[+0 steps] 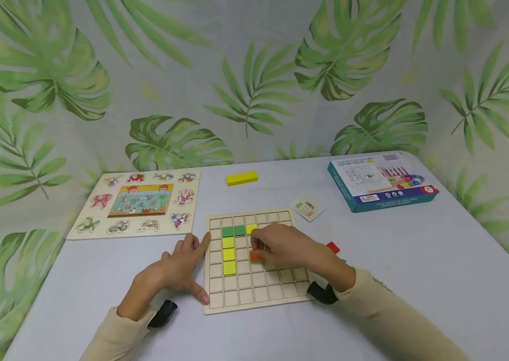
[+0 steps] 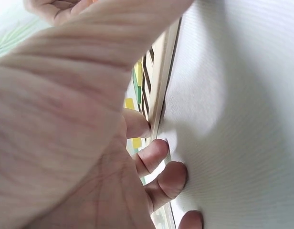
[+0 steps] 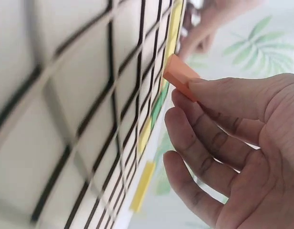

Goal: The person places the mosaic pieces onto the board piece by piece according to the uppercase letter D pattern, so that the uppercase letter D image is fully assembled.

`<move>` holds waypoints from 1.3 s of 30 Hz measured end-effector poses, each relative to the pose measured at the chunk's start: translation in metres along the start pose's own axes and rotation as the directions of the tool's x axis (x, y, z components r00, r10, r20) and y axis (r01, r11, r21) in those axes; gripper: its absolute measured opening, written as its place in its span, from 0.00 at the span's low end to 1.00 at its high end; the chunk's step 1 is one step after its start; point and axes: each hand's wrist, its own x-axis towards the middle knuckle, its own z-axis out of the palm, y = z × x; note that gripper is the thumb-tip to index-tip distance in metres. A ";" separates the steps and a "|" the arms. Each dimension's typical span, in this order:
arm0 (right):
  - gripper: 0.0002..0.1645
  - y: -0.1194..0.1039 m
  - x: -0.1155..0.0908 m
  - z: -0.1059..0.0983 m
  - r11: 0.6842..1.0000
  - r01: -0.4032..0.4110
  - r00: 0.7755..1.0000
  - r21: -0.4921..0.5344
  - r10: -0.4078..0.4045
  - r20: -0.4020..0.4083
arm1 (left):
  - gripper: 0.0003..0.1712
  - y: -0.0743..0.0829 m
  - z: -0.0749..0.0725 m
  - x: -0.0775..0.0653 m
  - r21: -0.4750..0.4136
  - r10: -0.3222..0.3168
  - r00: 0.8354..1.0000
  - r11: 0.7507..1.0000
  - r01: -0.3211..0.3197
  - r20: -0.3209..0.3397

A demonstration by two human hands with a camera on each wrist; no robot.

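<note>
A wooden grid board lies on the table with square tiles set in some cells. Two green tiles and a yellow tile sit in an upper row, and a column of yellow tiles runs down below the left green one. My right hand pinches an orange tile between thumb and forefinger, close over the middle of the board. Along the board's left edge rests my left hand, fingers spread, thumb near the lower corner and forefinger near the upper one.
Behind the board lie a yellow block and a small pattern card. A wooden sea-animal puzzle is at the left, a teal game box at the back right. A red tile lies right of the board, partly behind my right arm.
</note>
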 end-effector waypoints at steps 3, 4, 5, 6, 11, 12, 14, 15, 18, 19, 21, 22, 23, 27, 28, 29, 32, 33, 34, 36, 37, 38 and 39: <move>0.03 -0.010 0.008 0.005 1.000 0.014 1.000 0.012 -0.014 0.013 | 0.85 0.001 -0.001 -0.002 0.001 0.001 1.000 1.000 -0.001 0.004; 0.04 -0.012 0.010 0.007 1.000 0.016 1.000 0.018 -0.016 0.016 | 0.85 0.001 -0.001 -0.002 -0.002 0.005 1.000 1.000 -0.005 0.003; 0.04 -0.015 0.012 0.008 0.999 0.021 1.000 0.025 -0.021 0.021 | 0.85 0.000 -0.001 -0.002 -0.004 0.007 1.000 1.000 -0.007 0.003; 0.04 -0.016 0.013 0.010 0.999 0.030 0.999 0.031 -0.031 0.026 | 0.85 0.000 -0.001 -0.002 -0.007 0.007 1.000 1.000 -0.007 0.002; 0.04 -0.025 0.018 0.017 0.998 0.050 0.997 0.034 -0.052 0.061 | 0.85 0.000 0.000 -0.001 0.006 0.007 1.000 1.000 -0.007 -0.002; 0.04 -0.026 0.018 0.018 0.999 0.050 0.997 0.022 -0.051 0.064 | 0.85 0.000 0.000 -0.001 0.009 0.007 1.000 1.000 -0.006 -0.002; 0.06 -0.029 0.019 0.020 0.999 0.043 0.997 -0.005 -0.043 0.060 | 0.85 0.001 0.000 -0.001 0.014 0.005 1.000 1.000 -0.005 -0.001; 0.06 -0.030 0.019 0.022 0.999 0.041 0.998 -0.019 -0.040 0.057 | 0.85 0.001 0.000 -0.001 0.014 0.006 1.000 1.000 -0.006 -0.001; 0.07 -0.035 0.020 0.024 0.998 0.037 0.998 -0.055 -0.034 0.049 | 0.84 0.001 0.000 -0.002 0.009 0.013 1.000 1.000 -0.013 -0.001; 0.08 -0.036 0.021 0.025 0.997 0.037 0.998 -0.067 -0.034 0.048 | 0.84 0.000 0.000 -0.002 0.006 0.016 1.000 1.000 -0.016 -0.002; 0.07 -0.039 0.022 0.027 0.994 0.049 0.998 -0.095 -0.045 0.045 | 0.84 0.000 0.000 -0.002 0.001 0.023 1.000 1.000 -0.023 -0.004; 0.07 -0.041 0.022 0.028 0.992 0.055 0.998 -0.110 -0.051 0.041 | 0.84 0.000 0.000 -0.002 -0.001 0.024 1.000 1.000 -0.024 -0.005; 0.07 -0.042 0.022 0.029 0.990 0.061 0.998 -0.125 -0.057 0.037 | 0.84 0.000 0.000 -0.002 -0.002 0.027 1.000 1.000 -0.027 -0.005; 0.07 -0.048 0.022 0.032 0.978 0.096 0.995 -0.184 -0.098 -0.002 | 0.85 0.000 0.000 -0.004 0.000 0.029 1.000 1.000 -0.029 -0.003; 0.08 -0.048 0.022 0.033 0.974 0.103 0.994 -0.200 -0.107 -0.012 | 0.84 0.000 0.001 -0.004 0.001 0.027 1.000 1.000 -0.027 -0.004; 0.08 -0.049 0.022 0.034 0.971 0.109 0.993 -0.215 -0.116 -0.021 | 0.84 0.000 0.001 -0.004 0.002 0.030 1.000 1.000 -0.030 -0.002; 0.09 -0.052 0.022 0.035 0.961 0.108 0.992 -0.253 -0.120 -0.031 | 0.83 0.000 0.001 -0.004 0.000 0.039 0.999 0.999 -0.039 -0.006; 0.09 -0.053 0.023 0.035 0.959 0.104 0.993 -0.263 -0.116 -0.033 | 0.83 0.000 0.001 -0.004 -0.001 0.042 0.999 0.999 -0.042 -0.007; 0.09 -0.053 0.023 0.036 0.958 0.097 0.993 -0.270 -0.110 -0.034 | 0.83 0.000 0.001 -0.004 -0.002 0.045 0.999 0.999 -0.045 -0.008; 0.09 -0.055 0.024 0.037 0.955 0.086 0.994 -0.282 -0.100 -0.036 | 0.83 0.001 0.001 -0.003 -0.006 0.045 0.999 0.999 -0.045 -0.010; 0.09 -0.055 0.024 0.038 0.953 0.082 0.995 -0.293 -0.098 -0.038 | 0.84 0.001 0.001 -0.003 -0.004 0.042 0.999 0.999 -0.042 -0.012; 0.09 -0.056 0.024 0.038 0.950 0.081 0.994 -0.302 -0.097 -0.039 | 0.84 0.001 0.000 -0.004 -0.003 0.038 0.999 0.999 -0.038 -0.011; 0.09 -0.057 0.024 0.039 0.947 0.080 0.994 -0.311 -0.097 -0.040 | 0.84 0.001 0.000 -0.004 -0.001 0.035 0.999 0.999 -0.035 -0.011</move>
